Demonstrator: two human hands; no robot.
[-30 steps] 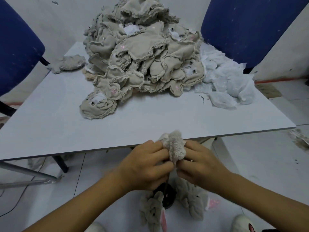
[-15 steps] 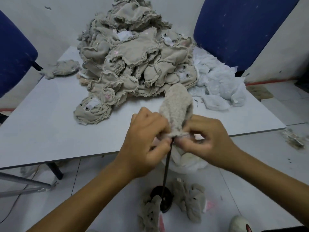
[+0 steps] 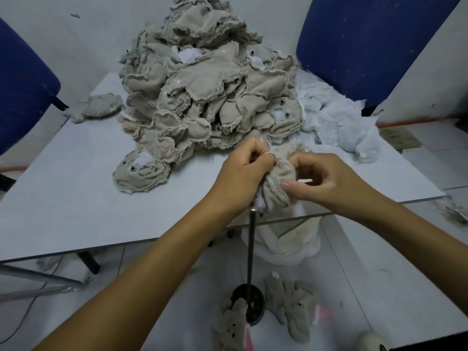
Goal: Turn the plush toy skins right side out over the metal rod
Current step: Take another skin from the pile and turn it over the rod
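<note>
The left hand [image 3: 243,173] curls its fingers round the left side of a beige plush skin [image 3: 277,183] and grips it; the right hand [image 3: 326,179] pinches the same skin from its 3 o'clock side, thumb laid flat on the cloth. The skin sits bunched between both hands at the top of the metal rod [image 3: 251,249], which drops straight toward 6 o'clock to a round dark base [image 3: 249,304] on the floor. Part of the skin shows fluffy pile near the top and part shows smooth backing lower down, so it looks only partly turned.

On the floor, touching the base at 7 o'clock and just beside it at 4 o'clock, lie two fluffy toy skins [image 3: 295,307] that appear already right side out. At 12 o'clock from the hands, a tall heap of inside-out skins [image 3: 207,92] covers the far half of the tabletop [image 3: 76,203], with one skin [image 3: 140,171] at its near left foot. Most of the job seems left.

The tabletop's near edge runs just under the hands, close to the rod, so downward pulls have little clearance there. White fluffy pieces [image 3: 339,125] lie at 2 o'clock, blue chairs [image 3: 364,44] beyond. Bare tabletop at 9 o'clock gives room.
</note>
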